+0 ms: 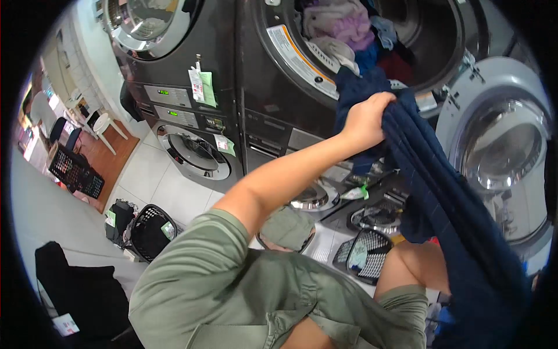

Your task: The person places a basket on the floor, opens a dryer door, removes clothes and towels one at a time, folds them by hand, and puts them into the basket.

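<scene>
My left hand [367,119] grips navy cloth [440,189] at the open drum [433,41]

At my far left, a black garment [87,291] with a paper tag [65,324] shows low down. Above it are a black perforated crate [75,171] and, on brown flooring, a white stool [104,124]. Further right, a bundle of dark clothing [120,224] sits just beside a black basket [139,227], and beyond them rise stacked dark machines [156,72] with lit green displays. My left arm [285,168], in an olive sleeve, reaches up toward the drum. My fingers are closed around a bunched length of the navy cloth just outside the opening; its upper part lies at the drum's lower edge, against mixed laundry [340,29] inside, and the rest hangs in a long fall down to my right. My right arm [411,264] passes behind that fall, so I cannot tell what the right hand holds. At the far right, the round door [505,139] stands swung open.
</scene>
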`<state>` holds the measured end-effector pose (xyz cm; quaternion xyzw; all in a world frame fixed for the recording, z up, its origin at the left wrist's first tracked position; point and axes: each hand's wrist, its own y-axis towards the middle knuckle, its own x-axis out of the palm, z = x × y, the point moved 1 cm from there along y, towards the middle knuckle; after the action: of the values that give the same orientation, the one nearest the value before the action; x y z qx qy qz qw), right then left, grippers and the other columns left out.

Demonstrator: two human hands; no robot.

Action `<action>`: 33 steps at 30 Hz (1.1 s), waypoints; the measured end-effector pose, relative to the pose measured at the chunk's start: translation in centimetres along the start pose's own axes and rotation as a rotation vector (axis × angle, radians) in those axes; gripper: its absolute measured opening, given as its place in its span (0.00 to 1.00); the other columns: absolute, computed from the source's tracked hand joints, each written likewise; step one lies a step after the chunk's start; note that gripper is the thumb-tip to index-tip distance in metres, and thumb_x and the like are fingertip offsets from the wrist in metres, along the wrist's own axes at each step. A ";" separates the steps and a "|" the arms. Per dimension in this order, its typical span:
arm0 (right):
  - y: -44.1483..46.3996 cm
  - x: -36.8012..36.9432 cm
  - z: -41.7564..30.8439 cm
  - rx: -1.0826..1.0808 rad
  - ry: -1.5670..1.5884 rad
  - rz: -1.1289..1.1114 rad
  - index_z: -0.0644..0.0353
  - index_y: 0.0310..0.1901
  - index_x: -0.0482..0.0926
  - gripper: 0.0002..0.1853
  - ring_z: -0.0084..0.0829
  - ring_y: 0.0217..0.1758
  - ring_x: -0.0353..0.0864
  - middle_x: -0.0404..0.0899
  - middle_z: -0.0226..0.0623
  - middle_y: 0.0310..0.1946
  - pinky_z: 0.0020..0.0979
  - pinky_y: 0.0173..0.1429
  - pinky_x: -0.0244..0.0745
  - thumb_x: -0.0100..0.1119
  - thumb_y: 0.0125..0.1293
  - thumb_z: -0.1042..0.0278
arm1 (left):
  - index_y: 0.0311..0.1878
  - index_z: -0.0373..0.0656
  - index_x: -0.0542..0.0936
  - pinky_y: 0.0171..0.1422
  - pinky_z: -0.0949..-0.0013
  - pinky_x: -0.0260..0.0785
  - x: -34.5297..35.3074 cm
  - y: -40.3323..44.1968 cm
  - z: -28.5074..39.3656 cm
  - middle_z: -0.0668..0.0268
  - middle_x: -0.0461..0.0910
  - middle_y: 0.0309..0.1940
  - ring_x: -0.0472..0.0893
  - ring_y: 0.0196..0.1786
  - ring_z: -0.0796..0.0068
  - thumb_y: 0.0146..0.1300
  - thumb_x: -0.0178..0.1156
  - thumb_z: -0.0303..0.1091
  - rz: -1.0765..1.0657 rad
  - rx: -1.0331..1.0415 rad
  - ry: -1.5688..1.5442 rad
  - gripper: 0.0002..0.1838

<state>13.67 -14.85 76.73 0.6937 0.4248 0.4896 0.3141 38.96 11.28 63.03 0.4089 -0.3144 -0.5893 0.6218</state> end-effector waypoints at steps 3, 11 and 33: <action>2.3 -4.5 0.0 0.014 -0.102 0.212 0.70 0.43 0.73 0.16 0.40 0.45 0.75 0.75 0.49 0.42 0.36 0.53 0.69 0.41 0.61 0.68 | 0.42 0.43 0.69 0.44 0.60 0.68 -2.6 -4.8 -1.2 0.56 0.75 0.39 0.76 0.41 0.53 0.39 0.62 0.29 -0.235 -0.206 0.064 0.22; 2.8 -5.6 8.6 0.301 0.031 0.324 0.76 0.42 0.70 0.15 0.44 0.46 0.74 0.74 0.53 0.41 0.43 0.54 0.68 0.40 0.59 0.72 | 0.34 0.45 0.75 0.41 0.56 0.68 -8.9 -12.3 -9.6 0.54 0.76 0.28 0.76 0.36 0.52 0.40 0.57 0.25 -0.666 -0.365 0.625 0.13; -40.6 -2.8 10.9 1.270 0.867 0.354 0.66 0.61 0.56 0.40 0.41 0.63 0.59 0.59 0.48 0.60 0.37 0.67 0.50 0.38 0.59 0.37 | 0.60 0.36 0.61 0.66 0.61 0.53 -16.4 -35.7 -0.1 0.56 0.65 0.57 0.65 0.59 0.62 0.63 0.39 0.55 -0.028 -1.952 -1.395 0.32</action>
<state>12.10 0.39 37.47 0.5447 0.5910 0.4230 -0.4185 20.28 28.55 33.14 -0.6390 0.0005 -0.6804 0.3588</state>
